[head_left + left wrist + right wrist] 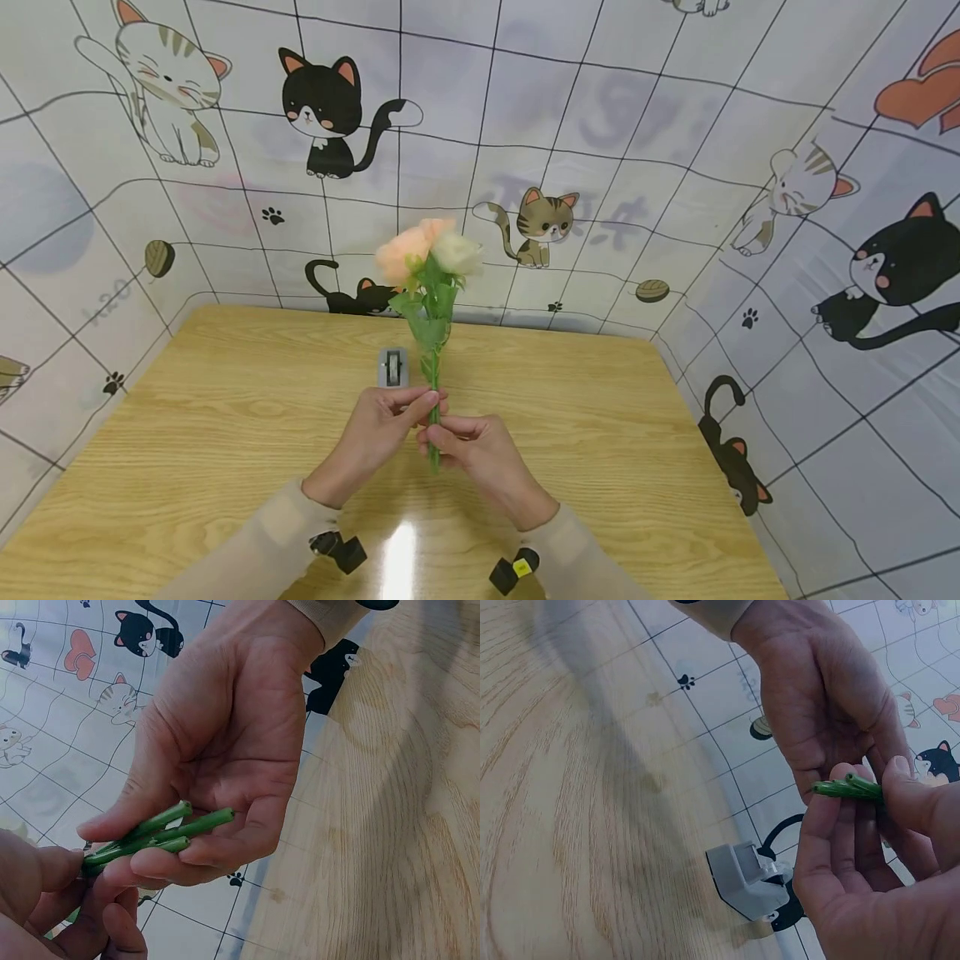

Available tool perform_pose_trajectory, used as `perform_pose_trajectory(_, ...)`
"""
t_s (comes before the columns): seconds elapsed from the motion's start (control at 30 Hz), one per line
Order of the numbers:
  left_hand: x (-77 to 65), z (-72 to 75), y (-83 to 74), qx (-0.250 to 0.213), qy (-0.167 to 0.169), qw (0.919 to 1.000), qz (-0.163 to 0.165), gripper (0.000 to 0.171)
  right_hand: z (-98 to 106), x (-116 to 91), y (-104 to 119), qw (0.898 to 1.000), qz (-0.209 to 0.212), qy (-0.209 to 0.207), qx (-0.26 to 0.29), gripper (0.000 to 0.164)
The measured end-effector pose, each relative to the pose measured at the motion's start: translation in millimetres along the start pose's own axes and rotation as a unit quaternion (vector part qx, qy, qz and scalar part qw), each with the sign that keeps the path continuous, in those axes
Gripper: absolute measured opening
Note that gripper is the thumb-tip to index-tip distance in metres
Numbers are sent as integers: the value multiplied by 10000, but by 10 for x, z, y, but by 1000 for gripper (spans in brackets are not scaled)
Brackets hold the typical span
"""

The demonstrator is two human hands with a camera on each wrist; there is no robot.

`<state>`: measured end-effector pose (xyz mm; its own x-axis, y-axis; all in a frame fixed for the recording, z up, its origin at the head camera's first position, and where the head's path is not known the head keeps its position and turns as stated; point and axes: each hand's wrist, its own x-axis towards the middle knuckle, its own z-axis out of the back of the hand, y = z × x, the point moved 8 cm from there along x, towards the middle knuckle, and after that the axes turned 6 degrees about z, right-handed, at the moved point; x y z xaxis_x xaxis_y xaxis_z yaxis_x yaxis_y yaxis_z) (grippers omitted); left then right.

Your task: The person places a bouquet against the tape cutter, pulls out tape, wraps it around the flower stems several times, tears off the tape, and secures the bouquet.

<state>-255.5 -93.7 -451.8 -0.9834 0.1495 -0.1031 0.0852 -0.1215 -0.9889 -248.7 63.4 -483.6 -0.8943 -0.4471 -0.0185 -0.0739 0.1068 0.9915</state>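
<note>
Peach and cream artificial flowers (429, 252) stand upright in front of me, their green stems (187, 829) gathered in one bunch. My left hand (390, 425) pinches the stems between thumb and fingers, below the leaves. Just under it, my right hand (480, 458) grips the same bunch near the bottom, thumb across the front. Cut stem ends (836, 787) poke out past the right fingers in the right wrist view. A grey tape dispenser (393, 367) sits on the table behind the left hand.
The wood-grain table (585, 400) reaches back to a cloth wall (450, 100) printed with cats and grid lines. More of that cloth hangs along the left and right sides. Black cameras (341, 552) are strapped at both wrists.
</note>
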Motion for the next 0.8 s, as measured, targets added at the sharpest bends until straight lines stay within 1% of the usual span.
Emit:
perform_pose_trajectory(0.17,-1,-14,-51,162,-40,9997,-185,29,37,-3,3,9999,32,-106,19,36)
perform_pose_trajectory(0.27,1,-26,-63,190,-41,9996,-218,30,52,-6,19,9999,77,-140,19,36)
perform_pose_trajectory(0.53,-13,-52,-67,242,132,9995,-170,34,86,-15,67,9998,135,-150,-85,34)
perform_pose_trajectory(0.67,-21,-54,-56,229,169,9996,-78,32,87,-33,85,9998,129,-147,-104,37)
perform_pose_trajectory(0.8,-14,-47,-27,154,128,9998,75,31,87,-49,102,9996,148,-192,-134,39)
